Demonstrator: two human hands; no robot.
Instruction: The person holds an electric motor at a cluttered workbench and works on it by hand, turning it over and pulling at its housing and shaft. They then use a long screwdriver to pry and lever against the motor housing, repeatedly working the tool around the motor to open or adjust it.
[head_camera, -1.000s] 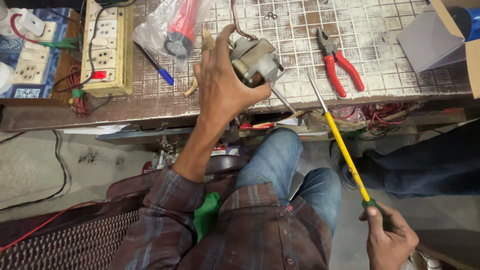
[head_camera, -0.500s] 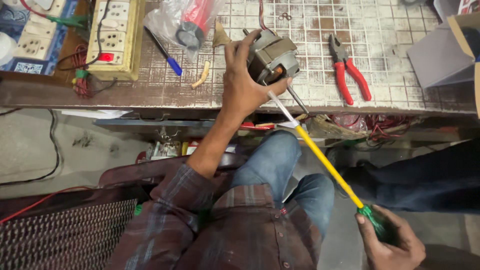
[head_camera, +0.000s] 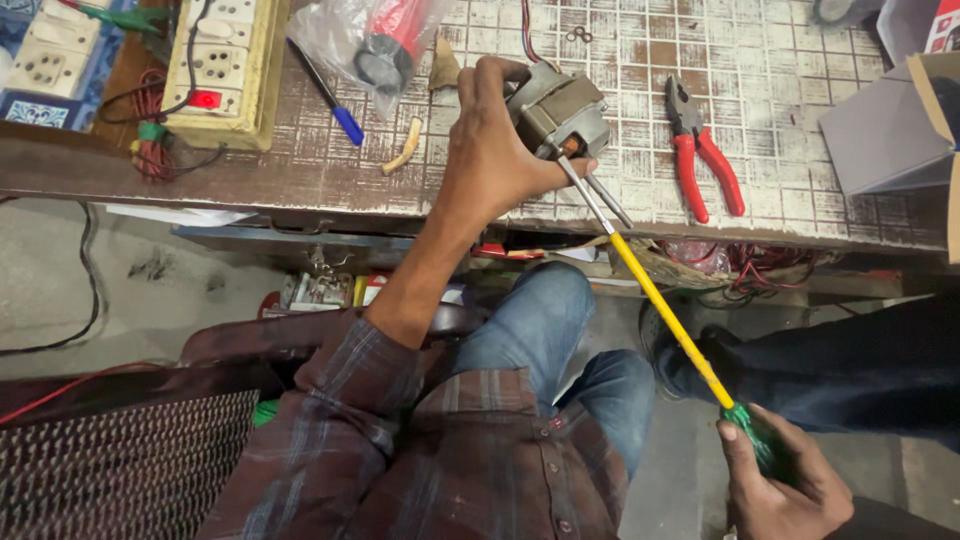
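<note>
Item: our left hand grips small grey metal motor; right hand grips long yellow-shafted, green-handled screwdriver, tip at motor; seating it squarely seems needed.

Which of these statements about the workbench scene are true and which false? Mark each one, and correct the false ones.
1. The left hand grips a small metal motor. True.
2. The right hand holds the red pliers. False: it holds a long screwdriver with a yellow shaft; the pliers lie on the bench.
3. The screwdriver's tip reaches the motor. True.
4. A blue pen lies beside the socket board. True.
5. The motor rests flat on the floor. False: it is held up at the bench edge.
</note>
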